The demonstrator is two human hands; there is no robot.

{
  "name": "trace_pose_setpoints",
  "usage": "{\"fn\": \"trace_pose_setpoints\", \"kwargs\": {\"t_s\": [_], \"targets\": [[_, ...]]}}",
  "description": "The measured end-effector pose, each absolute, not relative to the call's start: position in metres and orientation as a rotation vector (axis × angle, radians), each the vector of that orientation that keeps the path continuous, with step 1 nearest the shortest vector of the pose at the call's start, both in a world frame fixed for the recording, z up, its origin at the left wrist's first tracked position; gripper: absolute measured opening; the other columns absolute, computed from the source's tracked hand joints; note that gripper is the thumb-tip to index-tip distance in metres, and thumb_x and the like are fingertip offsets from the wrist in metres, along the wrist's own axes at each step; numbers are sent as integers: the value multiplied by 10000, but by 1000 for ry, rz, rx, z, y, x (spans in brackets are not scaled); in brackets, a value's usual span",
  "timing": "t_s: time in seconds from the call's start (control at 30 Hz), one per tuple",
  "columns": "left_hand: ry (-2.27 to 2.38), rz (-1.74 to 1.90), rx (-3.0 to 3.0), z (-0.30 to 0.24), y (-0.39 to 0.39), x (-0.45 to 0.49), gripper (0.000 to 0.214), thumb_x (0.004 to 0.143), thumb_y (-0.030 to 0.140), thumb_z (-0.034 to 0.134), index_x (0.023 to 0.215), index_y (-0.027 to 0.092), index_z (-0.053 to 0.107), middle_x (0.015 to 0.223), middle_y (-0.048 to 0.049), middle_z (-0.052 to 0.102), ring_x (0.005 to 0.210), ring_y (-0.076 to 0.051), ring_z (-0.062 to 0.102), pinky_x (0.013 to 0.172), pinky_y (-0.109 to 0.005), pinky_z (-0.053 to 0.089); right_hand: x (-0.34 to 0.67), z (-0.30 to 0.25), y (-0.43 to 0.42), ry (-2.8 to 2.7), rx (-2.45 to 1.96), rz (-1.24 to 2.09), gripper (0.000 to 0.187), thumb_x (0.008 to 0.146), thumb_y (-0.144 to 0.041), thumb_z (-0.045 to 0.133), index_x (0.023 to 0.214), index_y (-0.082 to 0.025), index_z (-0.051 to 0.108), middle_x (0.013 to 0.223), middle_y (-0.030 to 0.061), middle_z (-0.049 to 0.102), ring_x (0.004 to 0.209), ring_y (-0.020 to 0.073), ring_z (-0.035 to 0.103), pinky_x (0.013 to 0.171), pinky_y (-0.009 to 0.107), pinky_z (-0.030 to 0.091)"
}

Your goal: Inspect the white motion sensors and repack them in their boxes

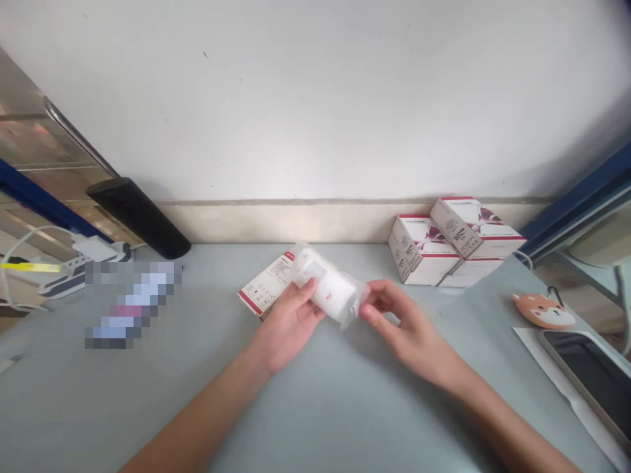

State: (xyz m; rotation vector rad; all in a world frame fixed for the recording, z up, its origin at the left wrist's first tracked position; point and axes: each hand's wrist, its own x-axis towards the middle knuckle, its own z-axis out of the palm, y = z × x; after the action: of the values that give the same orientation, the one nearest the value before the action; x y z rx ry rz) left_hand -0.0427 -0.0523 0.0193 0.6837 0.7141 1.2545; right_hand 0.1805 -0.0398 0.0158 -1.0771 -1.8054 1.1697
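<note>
Both my hands hold a small white device sealed in a clear plastic bag (331, 289) above the grey table (315, 407). My left hand (288, 322) grips the bag's left part, thumb on top. My right hand (401, 325) pinches the bag's right end between thumb and fingers. Just behind the bag lies a flat white box with red trim (263, 286), partly hidden by my left hand.
Three white and red boxes (451, 243) are stacked at the back right by the wall. An orange animal-shaped tag (542, 310) and a phone (591, 374) lie at the right. A black cylinder (138, 217) and a power strip (73, 269) sit at the back left.
</note>
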Motion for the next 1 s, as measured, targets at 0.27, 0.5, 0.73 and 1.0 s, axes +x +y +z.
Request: {"fn": "trace_pose_setpoints", "kwargs": {"t_s": [0.27,0.5,0.73,1.0], "targets": [[747,1313,620,21,-58,-36,335,1025,337,651,1355,284,642,1450,-43,645,1407,-256,556,1142,-408,509,181,17,-43,-1595,-1186,1108,259,1035,-490,565,1042,-252,668,886,27,686,857,200,654,795,335,533],[801,1312,741,24,-60,-29,447,1010,353,673,1440,286,573,1415,-64,672,1395,-280,572,1156,-435,486,167,8,-54,-1489,-1060,1508,590,1006,-603,579,1489,-331,381,1277,84,647,911,193,711,795,357,598],[772,1239,756,18,-60,-28,582,1001,322,675,1526,352,425,1442,-72,640,1366,-285,592,1139,-476,488,156,6,-53,-1136,-1034,1543,356,922,-539,735,969,-232,559,772,-1,670,672,163,631,698,322,547],[1193,1323,1435,7,-63,-42,990,824,302,865,1595,460,265,1746,-74,226,1527,-350,413,1233,-560,384,180,19,-41,-765,-967,1841,254,886,-360,774,942,-248,553,573,-63,488,511,114,420,511,238,353]]}}
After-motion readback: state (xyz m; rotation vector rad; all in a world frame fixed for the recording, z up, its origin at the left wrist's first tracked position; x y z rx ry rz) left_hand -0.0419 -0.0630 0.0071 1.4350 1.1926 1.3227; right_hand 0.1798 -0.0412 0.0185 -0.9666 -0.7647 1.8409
